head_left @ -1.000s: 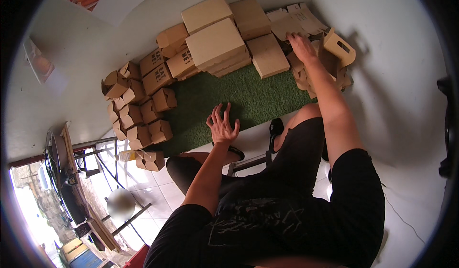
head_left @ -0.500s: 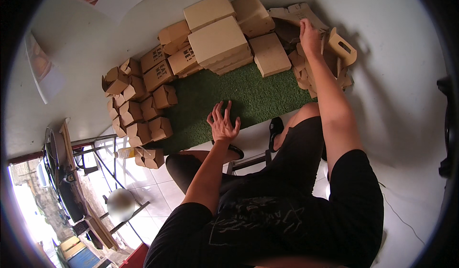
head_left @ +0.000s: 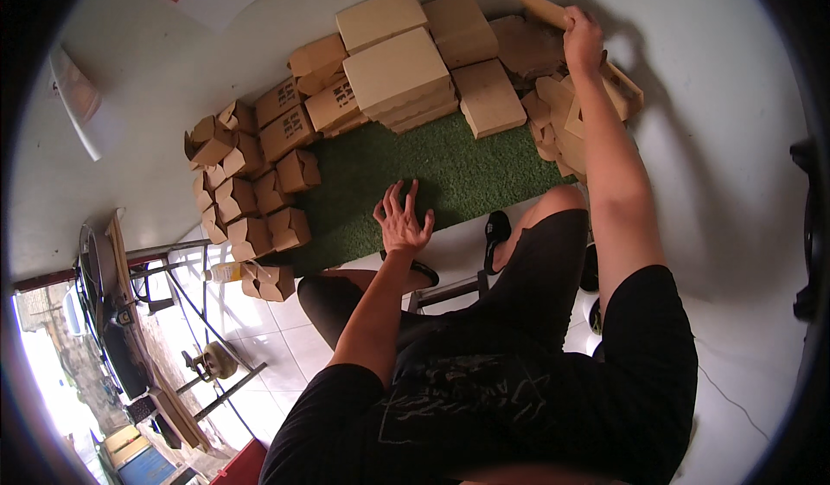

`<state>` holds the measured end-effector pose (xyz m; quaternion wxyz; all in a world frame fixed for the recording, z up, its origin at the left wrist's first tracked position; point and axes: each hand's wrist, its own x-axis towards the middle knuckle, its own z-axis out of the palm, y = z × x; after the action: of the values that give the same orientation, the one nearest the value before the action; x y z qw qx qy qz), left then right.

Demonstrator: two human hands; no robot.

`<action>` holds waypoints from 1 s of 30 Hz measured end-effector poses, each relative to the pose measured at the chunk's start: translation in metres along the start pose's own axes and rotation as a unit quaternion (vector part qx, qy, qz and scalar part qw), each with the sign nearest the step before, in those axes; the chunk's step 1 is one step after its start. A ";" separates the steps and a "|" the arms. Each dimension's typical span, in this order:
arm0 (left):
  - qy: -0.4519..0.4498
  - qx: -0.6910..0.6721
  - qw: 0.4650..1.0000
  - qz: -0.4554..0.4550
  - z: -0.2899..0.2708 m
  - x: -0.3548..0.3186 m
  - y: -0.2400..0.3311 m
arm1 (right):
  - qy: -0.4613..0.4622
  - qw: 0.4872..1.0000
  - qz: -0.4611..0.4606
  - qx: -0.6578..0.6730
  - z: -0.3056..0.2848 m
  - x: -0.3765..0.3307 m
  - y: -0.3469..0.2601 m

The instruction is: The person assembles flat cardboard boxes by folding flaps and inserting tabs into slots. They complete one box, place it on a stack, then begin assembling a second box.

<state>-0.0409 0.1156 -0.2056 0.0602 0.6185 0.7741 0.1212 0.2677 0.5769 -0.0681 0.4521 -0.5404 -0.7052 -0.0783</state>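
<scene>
At the far right, my right hand (head_left: 584,42) is raised with its fingers closed on the edge of a flat brown cardboard piece (head_left: 538,7); the piece tilts up toward the wall. Below that hand lies a pile of flattened cardboard boxes (head_left: 546,109), some partly unfolded, with my forearm covering part of it. More flat cardboard (head_left: 525,46) lies to its left. My left hand (head_left: 403,226) rests on the green turf mat (head_left: 467,165) near its front edge, fingers spread, holding nothing.
Large closed cardboard boxes (head_left: 399,74) are stacked at the back middle, beside a flatter box (head_left: 489,98). Several small folded food boxes (head_left: 270,193) line the left side. A bottle (head_left: 223,272) stands past the mat's left front corner. Walls bound the back and right.
My right hand has moved a little right and up, lifting the flat cardboard piece off the pile. The box with a handle cutout has shifted beneath it. My left hand stays put.
</scene>
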 end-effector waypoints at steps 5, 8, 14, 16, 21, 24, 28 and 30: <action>0.000 -0.001 1.000 0.000 0.000 0.001 0.000 | 0.069 0.998 -0.005 -0.006 -0.039 0.007 -0.047; -0.003 -0.003 1.000 -0.002 0.000 -0.001 -0.001 | 0.167 0.981 -0.068 0.072 -0.072 -0.010 -0.088; -0.040 -0.093 0.995 -0.024 -0.001 0.001 -0.009 | 0.117 0.980 -0.119 0.106 -0.157 -0.140 -0.198; -0.075 -0.183 0.978 -0.059 -0.009 0.011 -0.019 | 0.048 0.962 -0.160 0.214 -0.178 -0.189 -0.238; -0.152 -0.775 0.585 -0.183 -0.060 0.002 -0.053 | -0.152 0.921 -0.223 0.280 -0.205 -0.289 -0.289; -0.130 -0.787 0.564 -0.212 -0.078 -0.027 -0.052 | -0.242 0.900 -0.250 0.264 -0.194 -0.329 -0.297; -0.113 -0.664 0.701 -0.235 -0.071 -0.053 -0.050 | -0.355 0.864 -0.248 0.258 -0.168 -0.363 -0.296; -0.093 -0.606 0.756 -0.230 -0.063 -0.060 -0.055 | -0.416 0.833 -0.271 0.245 -0.153 -0.372 -0.295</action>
<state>-0.0941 0.0387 -0.1629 0.5203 0.2640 0.6481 0.4894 0.1094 0.1088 -0.1370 0.1948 -0.1810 -0.9409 0.2097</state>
